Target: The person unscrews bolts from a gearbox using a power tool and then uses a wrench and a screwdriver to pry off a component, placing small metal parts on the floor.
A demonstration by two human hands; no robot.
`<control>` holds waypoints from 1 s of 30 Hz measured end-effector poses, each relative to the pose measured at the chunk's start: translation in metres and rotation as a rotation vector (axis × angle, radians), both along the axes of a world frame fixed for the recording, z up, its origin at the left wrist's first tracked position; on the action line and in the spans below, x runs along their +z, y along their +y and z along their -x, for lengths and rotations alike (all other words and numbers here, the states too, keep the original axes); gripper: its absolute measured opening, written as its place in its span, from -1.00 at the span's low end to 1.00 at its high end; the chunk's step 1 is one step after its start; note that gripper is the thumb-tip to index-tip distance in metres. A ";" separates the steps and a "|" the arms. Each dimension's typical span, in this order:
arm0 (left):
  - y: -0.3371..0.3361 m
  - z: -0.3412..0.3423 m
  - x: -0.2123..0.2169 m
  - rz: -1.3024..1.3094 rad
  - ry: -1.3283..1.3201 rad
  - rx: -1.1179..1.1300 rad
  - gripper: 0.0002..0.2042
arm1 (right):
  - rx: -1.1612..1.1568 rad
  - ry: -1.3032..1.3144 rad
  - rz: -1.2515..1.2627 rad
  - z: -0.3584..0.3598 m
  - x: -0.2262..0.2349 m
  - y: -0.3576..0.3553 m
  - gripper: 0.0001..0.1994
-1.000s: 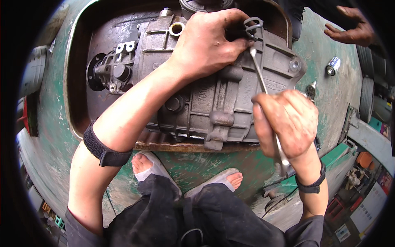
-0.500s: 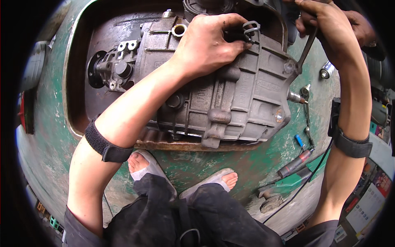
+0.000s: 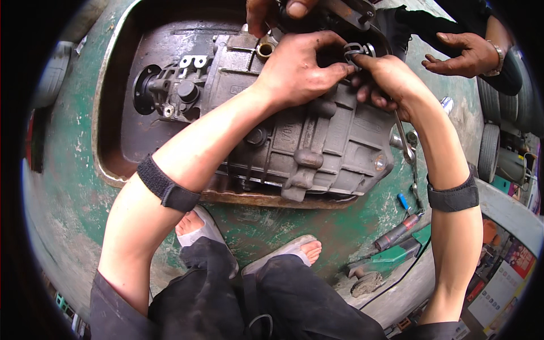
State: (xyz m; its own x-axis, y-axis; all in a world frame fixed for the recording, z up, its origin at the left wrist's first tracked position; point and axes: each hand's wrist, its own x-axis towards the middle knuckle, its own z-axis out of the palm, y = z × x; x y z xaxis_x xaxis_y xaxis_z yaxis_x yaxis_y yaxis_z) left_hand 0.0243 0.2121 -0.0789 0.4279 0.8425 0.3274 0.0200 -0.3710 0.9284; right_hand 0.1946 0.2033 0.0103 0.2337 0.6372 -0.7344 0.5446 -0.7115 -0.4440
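Near the feet, a gearbox (image 3: 294,141) lay in a rusty tray (image 3: 113,107) on the green floor. The left hand (image 3: 297,71) and right hand (image 3: 388,79) met at its far right end, fingers apparently pinching a small metal bracket (image 3: 356,50). Farther right, another person's hand (image 3: 464,54) was spread.

A dull grey gearbox housing (image 3: 306,141) is sitting in a rust-brown tray (image 3: 113,170). The worn floor (image 3: 73,187) is showing patchy green, and black bands (image 3: 168,184) are wrapping both forearms.
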 end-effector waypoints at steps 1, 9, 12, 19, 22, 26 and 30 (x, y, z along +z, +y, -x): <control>0.000 0.001 0.001 -0.026 0.006 0.010 -0.73 | 0.048 0.006 0.014 0.002 0.000 -0.001 -0.61; -0.002 0.002 0.005 0.046 0.019 0.009 -0.71 | -0.353 0.313 -0.055 0.005 -0.006 -0.009 -0.83; -0.001 0.000 0.003 -0.018 0.023 0.024 -0.71 | -0.374 0.357 -0.119 0.007 -0.007 -0.015 -0.86; -0.003 -0.002 0.005 0.004 0.052 0.034 -0.69 | -0.005 0.166 -0.180 -0.009 -0.002 -0.017 -0.72; -0.005 -0.001 0.009 -0.105 0.117 0.102 -0.70 | 0.504 -0.063 -0.500 -0.021 -0.002 -0.008 -0.61; -0.009 -0.001 0.015 0.028 0.103 0.076 -0.70 | 0.720 -0.155 -0.490 -0.026 -0.004 0.001 -0.66; -0.009 -0.002 0.017 0.095 0.097 0.081 -0.70 | 0.720 -0.250 -0.655 -0.019 -0.007 -0.007 -0.72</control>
State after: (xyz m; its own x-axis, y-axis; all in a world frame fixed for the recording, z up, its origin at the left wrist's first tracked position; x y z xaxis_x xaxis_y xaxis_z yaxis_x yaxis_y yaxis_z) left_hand 0.0262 0.2031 -0.0615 0.3830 0.9007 0.2051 0.1372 -0.2751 0.9516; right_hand 0.2131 0.1964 0.0033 -0.2665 0.9486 -0.1709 0.8803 0.1674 -0.4438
